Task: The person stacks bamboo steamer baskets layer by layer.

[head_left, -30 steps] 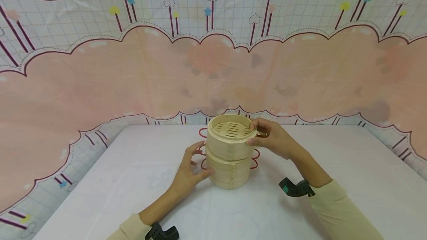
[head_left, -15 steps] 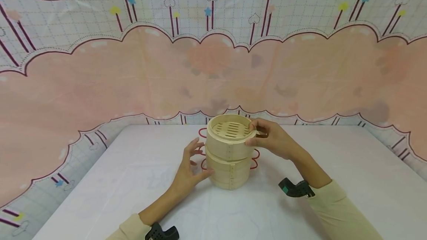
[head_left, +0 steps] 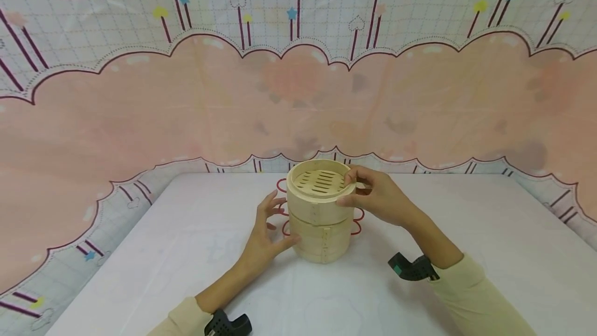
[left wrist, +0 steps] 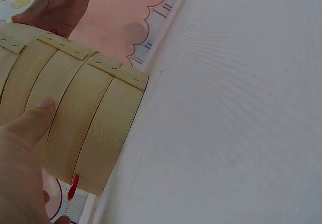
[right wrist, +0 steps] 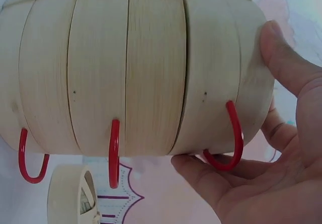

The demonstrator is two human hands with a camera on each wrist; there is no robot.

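Note:
A round bamboo steamer (head_left: 324, 237) of stacked tiers stands upright on the white table, red loop handles on both sides. Its top tier (head_left: 313, 210) has no lid on and shows a slatted base. My right hand (head_left: 380, 196) pinches this tier's rim at the right, with fingers over the edge and thumb outside. Around the lower left side curves my left hand (head_left: 263, 237). In the left wrist view its thumb (left wrist: 37, 118) presses the steamer wall, while its other fingers are mostly hidden. The right wrist view shows the red handles (right wrist: 114, 153) in a row.
Beyond the steamer, in the right wrist view, is a small round bamboo piece (right wrist: 63, 194), hidden in the head view. The white table (head_left: 177, 263) spreads out on both sides. A patterned cloth backdrop (head_left: 280, 108) hangs behind it.
My right hand and the top tier have shifted slightly left, and this tier now lines up more evenly with the one below. The left hand stays in place.

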